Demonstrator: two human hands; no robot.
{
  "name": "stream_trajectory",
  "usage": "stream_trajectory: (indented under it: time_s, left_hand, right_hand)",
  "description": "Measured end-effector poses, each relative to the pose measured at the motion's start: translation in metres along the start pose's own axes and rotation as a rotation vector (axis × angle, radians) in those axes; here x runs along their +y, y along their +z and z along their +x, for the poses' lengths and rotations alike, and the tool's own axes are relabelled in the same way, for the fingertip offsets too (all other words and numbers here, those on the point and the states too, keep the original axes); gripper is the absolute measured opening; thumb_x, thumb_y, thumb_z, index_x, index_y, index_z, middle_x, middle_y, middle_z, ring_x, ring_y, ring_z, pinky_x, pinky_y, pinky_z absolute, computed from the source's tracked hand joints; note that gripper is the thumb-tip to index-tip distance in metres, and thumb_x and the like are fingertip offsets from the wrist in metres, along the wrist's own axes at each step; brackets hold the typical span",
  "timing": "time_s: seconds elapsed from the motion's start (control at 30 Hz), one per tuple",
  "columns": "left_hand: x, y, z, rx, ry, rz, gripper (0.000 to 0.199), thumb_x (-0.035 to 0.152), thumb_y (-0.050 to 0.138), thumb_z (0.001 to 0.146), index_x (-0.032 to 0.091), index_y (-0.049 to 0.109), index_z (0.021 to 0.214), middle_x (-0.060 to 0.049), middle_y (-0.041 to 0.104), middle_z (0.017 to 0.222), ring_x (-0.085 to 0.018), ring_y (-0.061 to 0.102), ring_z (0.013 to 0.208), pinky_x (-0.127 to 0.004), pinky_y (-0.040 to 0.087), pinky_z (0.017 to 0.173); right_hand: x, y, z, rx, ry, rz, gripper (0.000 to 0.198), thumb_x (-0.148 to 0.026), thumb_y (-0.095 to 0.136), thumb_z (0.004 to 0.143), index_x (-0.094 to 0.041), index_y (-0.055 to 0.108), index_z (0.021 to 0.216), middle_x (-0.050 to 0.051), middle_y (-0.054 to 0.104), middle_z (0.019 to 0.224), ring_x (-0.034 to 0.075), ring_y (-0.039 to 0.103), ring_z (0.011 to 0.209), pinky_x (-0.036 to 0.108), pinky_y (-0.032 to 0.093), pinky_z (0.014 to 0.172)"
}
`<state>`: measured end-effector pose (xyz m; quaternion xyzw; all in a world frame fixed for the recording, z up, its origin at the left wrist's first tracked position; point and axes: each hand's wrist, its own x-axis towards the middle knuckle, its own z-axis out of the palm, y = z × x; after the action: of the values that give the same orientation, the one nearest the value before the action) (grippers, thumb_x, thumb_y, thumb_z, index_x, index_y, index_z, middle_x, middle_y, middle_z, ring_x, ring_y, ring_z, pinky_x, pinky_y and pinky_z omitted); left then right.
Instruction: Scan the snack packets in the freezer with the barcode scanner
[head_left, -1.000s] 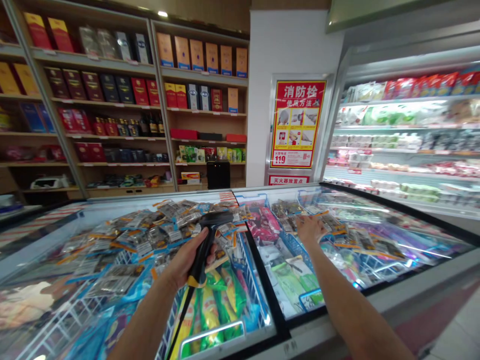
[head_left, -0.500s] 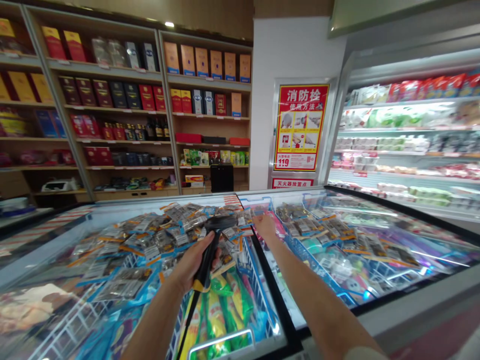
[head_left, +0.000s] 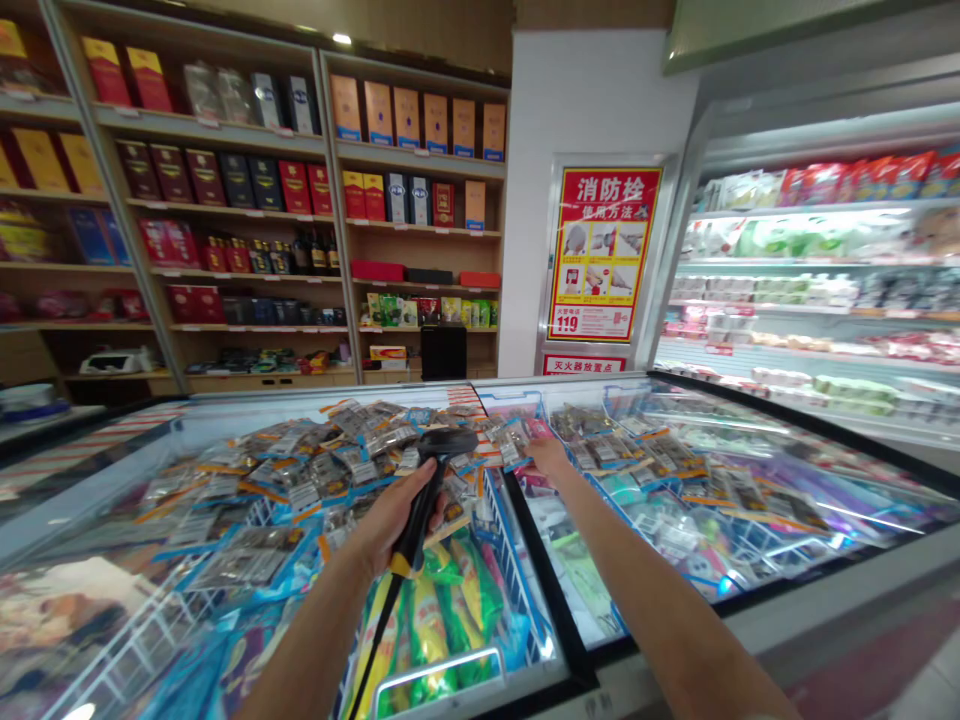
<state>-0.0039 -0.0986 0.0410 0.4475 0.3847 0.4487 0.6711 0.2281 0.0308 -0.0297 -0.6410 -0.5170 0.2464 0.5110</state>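
My left hand (head_left: 397, 515) is wrapped round the grip of a black and yellow barcode scanner (head_left: 448, 442), its cable trailing down towards me. The scanner's head points to the right, above the freezer's glass lid. My right hand (head_left: 549, 460) is closed at the edge of a small snack packet (head_left: 513, 442) with blue trim, just right of the scanner's head. Its fingertips are partly hidden. Many similar snack packets (head_left: 304, 490) lie spread over the left glass. More snack packets (head_left: 679, 458) lie on the right glass.
Under the glass, a wire basket (head_left: 517, 570) holds green and yellow bags (head_left: 431, 630). A black lid frame (head_left: 547, 590) divides the two halves. Behind stand shelves of boxes (head_left: 405, 118), a red fire-hydrant poster (head_left: 606, 255) and a lit open fridge (head_left: 817, 270).
My right hand has shifted slightly right and towards me, and a packet now shows at its fingers, tilted up. The scanner stays nearly in place.
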Motion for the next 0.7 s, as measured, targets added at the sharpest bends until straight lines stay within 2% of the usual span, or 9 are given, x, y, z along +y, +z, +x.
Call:
stream_trajectory:
  time_s: [0.1, 0.23, 0.43, 0.7]
  left_hand:
    - [-0.003, 0.002, 0.0, -0.006, -0.012, 0.03, 0.031, 0.044, 0.05, 0.069, 0.013, 0.05, 0.069, 0.0, 0.053, 0.052, -0.007, 0.045, 0.038, -0.017, 0.033, 0.036]
    - [-0.006, 0.004, 0.0, -0.098, -0.018, 0.002, 0.031, 0.045, 0.049, 0.07, 0.014, 0.048, 0.066, 0.0, 0.053, 0.053, -0.007, 0.045, 0.039, -0.018, 0.034, 0.037]
    - [-0.006, 0.008, -0.002, -0.162, -0.025, -0.034, 0.03, 0.044, 0.048, 0.071, 0.014, 0.05, 0.076, 0.001, 0.051, 0.052, -0.007, 0.045, 0.038, -0.018, 0.033, 0.036]
    - [-0.008, 0.005, 0.0, -0.169, -0.008, -0.036, 0.032, 0.044, 0.048, 0.071, 0.013, 0.05, 0.081, 0.001, 0.05, 0.052, -0.007, 0.045, 0.039, -0.019, 0.034, 0.038]
  right_hand:
    - [0.004, -0.021, -0.009, -0.002, 0.099, 0.108, 0.015, -0.013, 0.048, 0.061, -0.015, 0.058, 0.073, 0.0, 0.061, 0.059, 0.014, 0.059, 0.054, 0.025, 0.048, 0.046]
    - [0.009, -0.035, -0.017, 0.02, 0.142, 0.19, 0.016, -0.014, 0.047, 0.06, -0.015, 0.056, 0.073, 0.0, 0.058, 0.058, 0.014, 0.058, 0.055, 0.026, 0.049, 0.047]
    - [0.013, -0.036, -0.019, 0.022, 0.124, 0.224, 0.019, -0.016, 0.047, 0.058, -0.015, 0.056, 0.074, -0.001, 0.059, 0.061, 0.015, 0.058, 0.06, 0.024, 0.048, 0.049]
    - [0.013, -0.033, -0.018, 0.027, 0.091, 0.202, 0.023, -0.017, 0.047, 0.059, -0.015, 0.058, 0.079, 0.0, 0.062, 0.067, 0.014, 0.058, 0.06, 0.022, 0.046, 0.048]
